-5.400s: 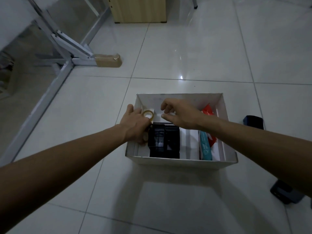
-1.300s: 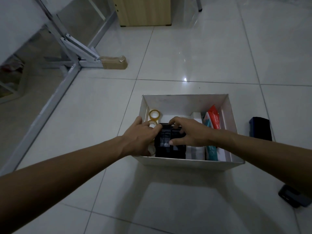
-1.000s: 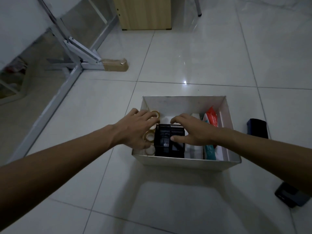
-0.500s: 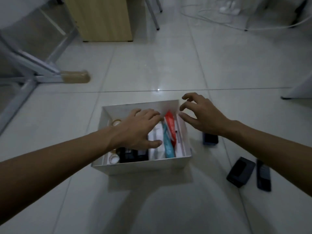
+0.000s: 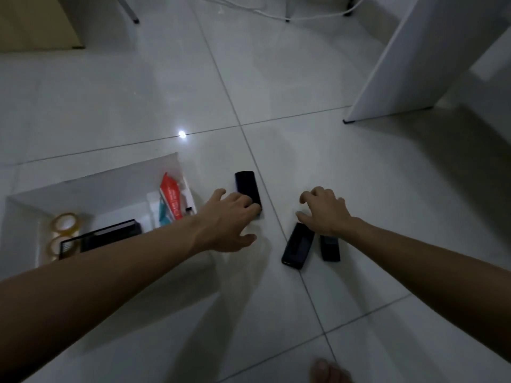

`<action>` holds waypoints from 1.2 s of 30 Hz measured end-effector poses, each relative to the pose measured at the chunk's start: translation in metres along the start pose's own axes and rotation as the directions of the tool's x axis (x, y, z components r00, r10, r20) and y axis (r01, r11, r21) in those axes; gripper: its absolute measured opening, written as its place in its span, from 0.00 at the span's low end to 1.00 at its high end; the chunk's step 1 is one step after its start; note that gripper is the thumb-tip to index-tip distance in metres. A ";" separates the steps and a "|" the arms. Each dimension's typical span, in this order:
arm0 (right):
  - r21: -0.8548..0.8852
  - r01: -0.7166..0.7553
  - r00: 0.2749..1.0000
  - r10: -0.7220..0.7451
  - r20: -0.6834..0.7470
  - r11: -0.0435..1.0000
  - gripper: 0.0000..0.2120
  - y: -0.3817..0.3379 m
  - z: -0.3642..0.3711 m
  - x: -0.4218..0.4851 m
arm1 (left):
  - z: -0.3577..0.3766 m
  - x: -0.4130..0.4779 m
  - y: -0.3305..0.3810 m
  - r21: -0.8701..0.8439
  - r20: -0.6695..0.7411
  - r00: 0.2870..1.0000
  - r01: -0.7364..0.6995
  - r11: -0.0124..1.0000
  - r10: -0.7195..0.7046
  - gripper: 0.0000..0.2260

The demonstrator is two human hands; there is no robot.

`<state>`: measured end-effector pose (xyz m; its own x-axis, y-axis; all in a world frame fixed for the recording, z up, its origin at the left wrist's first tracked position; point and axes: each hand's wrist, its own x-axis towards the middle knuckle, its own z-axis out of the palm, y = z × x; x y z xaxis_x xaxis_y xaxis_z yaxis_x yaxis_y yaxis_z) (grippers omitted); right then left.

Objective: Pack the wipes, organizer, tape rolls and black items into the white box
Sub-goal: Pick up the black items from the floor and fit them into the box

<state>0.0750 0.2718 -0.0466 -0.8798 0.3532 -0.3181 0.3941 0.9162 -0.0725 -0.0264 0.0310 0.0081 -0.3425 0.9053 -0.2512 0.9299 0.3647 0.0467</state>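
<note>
**Hands reach for black items beside the white box**

The white box [image 5: 105,183] sits on the tiled floor [image 5: 304,161], holding tape rolls [image 5: 65,223], a black organizer [image 5: 110,236] and wipes [image 5: 171,200]. Just right of the box, the left hand [image 5: 229,219], fingers spread, rests on one black item [image 5: 247,189]. Farther right, the right hand [image 5: 323,211] hovers wide, empty, over two more black items [image 5: 297,247].

Left forearm [image 5: 119,269] hides the white box [image 5: 91,186] near wall and most of the black organizer [image 5: 110,236]. Left hand [image 5: 229,219] covers the near end of one black item [image 5: 247,186]; right hand [image 5: 326,214] hides the far ends of two others [image 5: 297,246]. Contact unclear.
</note>
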 end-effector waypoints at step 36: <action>-0.330 0.713 0.700 -0.656 0.282 0.619 0.22 -0.001 0.013 -0.008 | -0.076 0.041 -0.061 -0.774 0.085 0.829 0.403 0.488 -0.552 0.22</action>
<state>0.0848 0.2652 -0.0567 -0.7995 -0.4068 -0.4420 -0.4709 0.8812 0.0407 -0.1072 0.0625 0.0685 -0.7862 0.5312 -0.3159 0.2116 0.7116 0.6699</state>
